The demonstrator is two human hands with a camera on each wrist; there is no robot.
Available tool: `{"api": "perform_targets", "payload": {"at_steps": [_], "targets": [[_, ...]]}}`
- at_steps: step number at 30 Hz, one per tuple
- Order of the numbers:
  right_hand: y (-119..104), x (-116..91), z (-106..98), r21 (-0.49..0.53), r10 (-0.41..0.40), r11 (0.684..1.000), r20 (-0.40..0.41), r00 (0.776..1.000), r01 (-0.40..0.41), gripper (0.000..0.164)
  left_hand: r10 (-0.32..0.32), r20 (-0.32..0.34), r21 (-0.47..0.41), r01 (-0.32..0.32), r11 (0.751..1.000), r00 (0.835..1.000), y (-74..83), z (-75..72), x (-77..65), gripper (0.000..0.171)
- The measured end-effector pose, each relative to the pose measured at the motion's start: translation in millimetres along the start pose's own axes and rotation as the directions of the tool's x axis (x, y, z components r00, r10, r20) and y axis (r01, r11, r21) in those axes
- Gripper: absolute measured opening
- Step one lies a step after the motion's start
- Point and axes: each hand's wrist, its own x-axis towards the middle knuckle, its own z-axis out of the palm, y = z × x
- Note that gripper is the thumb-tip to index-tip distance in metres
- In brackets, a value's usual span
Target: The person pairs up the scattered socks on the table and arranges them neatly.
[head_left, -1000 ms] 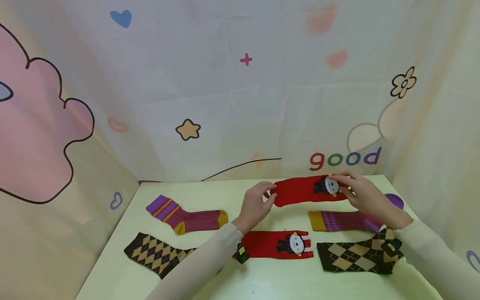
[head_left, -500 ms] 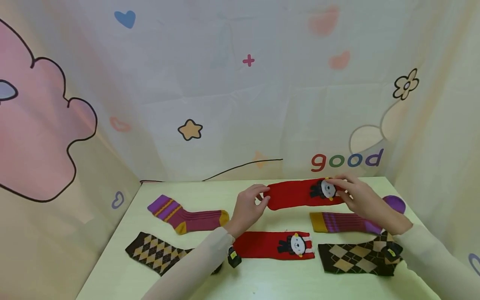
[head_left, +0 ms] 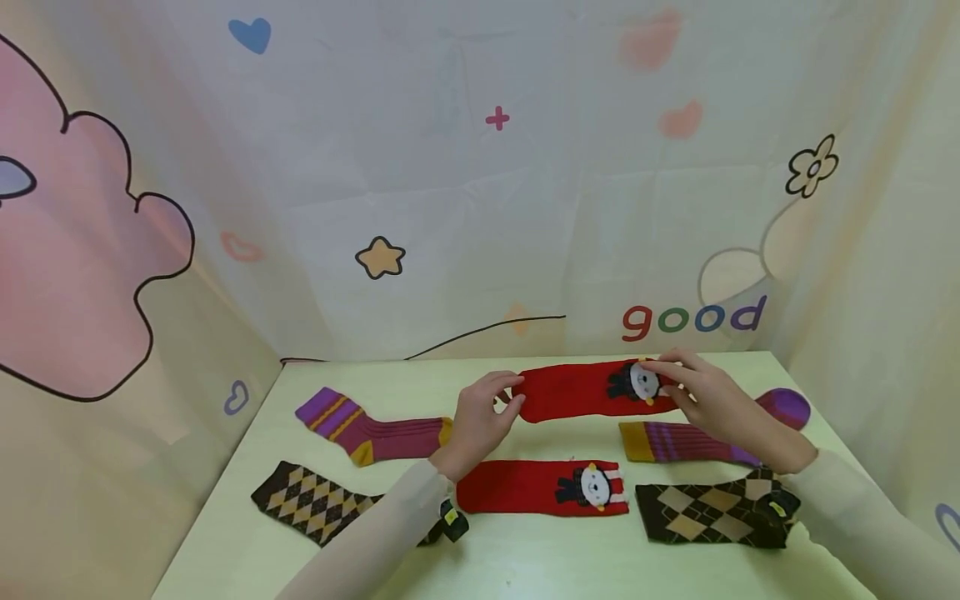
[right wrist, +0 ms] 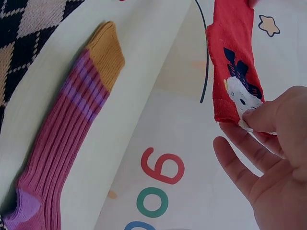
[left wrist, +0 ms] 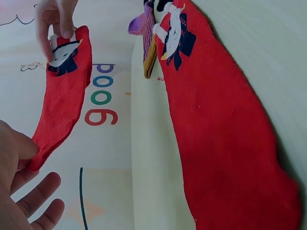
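Stretched between both hands, a red sock (head_left: 566, 392) with a white animal face and black figure near its right end is held above the far part of the table. My left hand (head_left: 480, 417) pinches its plain end between thumb and fingers, and my right hand (head_left: 708, 396) pinches the end with the face. In the right wrist view the thumb of my right hand (right wrist: 283, 143) lies over the white face. Just in front of the held sock, a matching red sock (head_left: 517, 487) lies flat on the table, its face also toward the right.
At left lie a purple-and-mustard sock (head_left: 405, 439) and a brown argyle sock (head_left: 311, 504), partly behind the left sleeve. At right are a matching purple sock (head_left: 678, 443) and argyle sock (head_left: 705, 512), partly covered by the right arm. A printed curtain (head_left: 450, 208) stands behind the table (head_left: 517, 567).
Both hands have shifted left and slightly down toward the table with the red sock between them, the left hand moving more. The socks on the table stay put.
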Motion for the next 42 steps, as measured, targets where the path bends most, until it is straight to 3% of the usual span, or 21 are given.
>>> {"api": "perform_targets", "payload": {"at_steps": [8, 17, 27, 35, 42], "targets": [[-11.1, 3.3, 5.4, 0.026, -0.008, 1.000, 0.023, 1.000, 0.008, 0.057, 0.015, -0.018, -0.004, -0.015, 1.000, 1.000, -5.8, -10.6, -11.2, 0.028], [-21.0, 6.0, 13.7, 0.087, 0.035, 0.995, 0.066, 0.997, -0.040, 0.056, -0.029, -0.013, -0.031, 0.029, 0.999, 0.999, -11.3, -22.8, -22.9, 0.030], [-29.1, 6.7, 21.4, 0.111, -0.051, 0.993, 0.038, 0.998, 0.046, 0.055, -0.038, -0.004, -0.032, 0.038, 0.999, 0.999, -13.9, -36.5, -35.1, 0.029], [-38.2, 3.5, 25.6, 0.162, -0.041, 0.986, 0.065, 0.997, 0.030, 0.055, -0.049, 0.016, 0.021, 0.049, 0.999, 0.999, -13.1, -44.7, -43.2, 0.031], [-42.8, 1.5, 30.6, 0.180, -0.055, 0.983, 0.076, 0.996, 0.040, 0.053, -0.056, 0.029, 0.015, 0.056, 0.998, 0.998, -13.9, -51.7, -48.1, 0.029]]}}
